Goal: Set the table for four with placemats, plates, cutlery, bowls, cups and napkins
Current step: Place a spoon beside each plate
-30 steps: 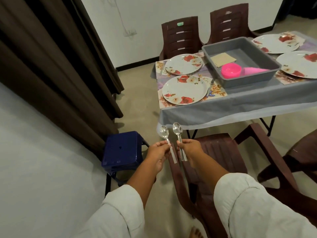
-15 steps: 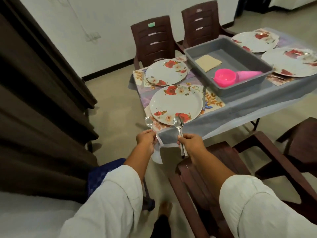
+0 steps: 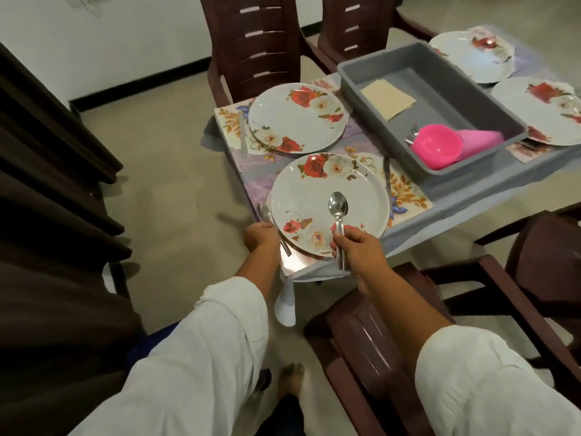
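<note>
Head view, dining corner. The left hand (image 3: pixel 262 239) is curling its fingers down over the handle of a single spoon (image 3: pixel 264 211), which is lying along the left rim of the near floral plate (image 3: pixel 330 190); whether it is touching the near placemat (image 3: pixel 407 191) cannot be told. The right hand (image 3: pixel 358 251) is pinching the handles of what look like two nested spoons (image 3: pixel 338 205), bowls up, hovering over that plate. A table knife (image 3: pixel 386 174) is lying just right of the plate. A grey tablecloth (image 3: pixel 471 199) is covering the table. Behind, a second floral plate (image 3: pixel 297 118) is sitting on its own placemat (image 3: pixel 228 119). A grey tub (image 3: pixel 371 80) is holding a tan napkin (image 3: pixel 388 97), a pink bowl (image 3: pixel 437 147) and a tipped pink cup (image 3: pixel 482 140). Brown plastic chairs (image 3: pixel 254 42) are standing around; dark curtains (image 3: pixel 47 184) are hanging at left over a beige floor (image 3: pixel 163 184).
</note>
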